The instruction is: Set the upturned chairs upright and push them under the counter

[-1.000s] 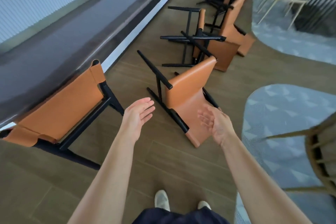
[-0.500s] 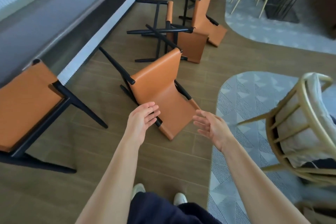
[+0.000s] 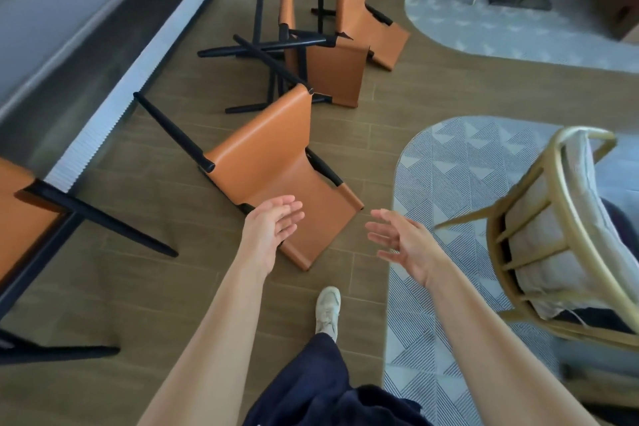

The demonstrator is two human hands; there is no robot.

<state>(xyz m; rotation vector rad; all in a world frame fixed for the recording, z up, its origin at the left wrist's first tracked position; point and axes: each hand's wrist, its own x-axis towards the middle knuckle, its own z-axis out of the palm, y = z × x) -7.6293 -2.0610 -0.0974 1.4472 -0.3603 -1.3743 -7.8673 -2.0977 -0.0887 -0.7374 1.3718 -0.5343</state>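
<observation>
A long grey counter (image 3: 69,28) fills the upper left. One standing chair (image 3: 20,218), orange, is by it at the left edge. Three more orange chairs lie tipped over in the middle: the near chair (image 3: 269,156), the second chair (image 3: 332,73) and the third chair (image 3: 359,10) up top. The left hand (image 3: 273,228) is over the near chair. The right hand (image 3: 404,245) is just beside it. Both hands have fingers apart and hold nothing. The floor (image 3: 173,287) is brown wood. One gold chair (image 3: 553,252) stands at the right on a grey rug (image 3: 442,183). A far rug (image 3: 484,31) lies upper right.

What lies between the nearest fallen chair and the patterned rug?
Bare wooden floor, as the head view shows; the chair and the rug do not touch.
</observation>
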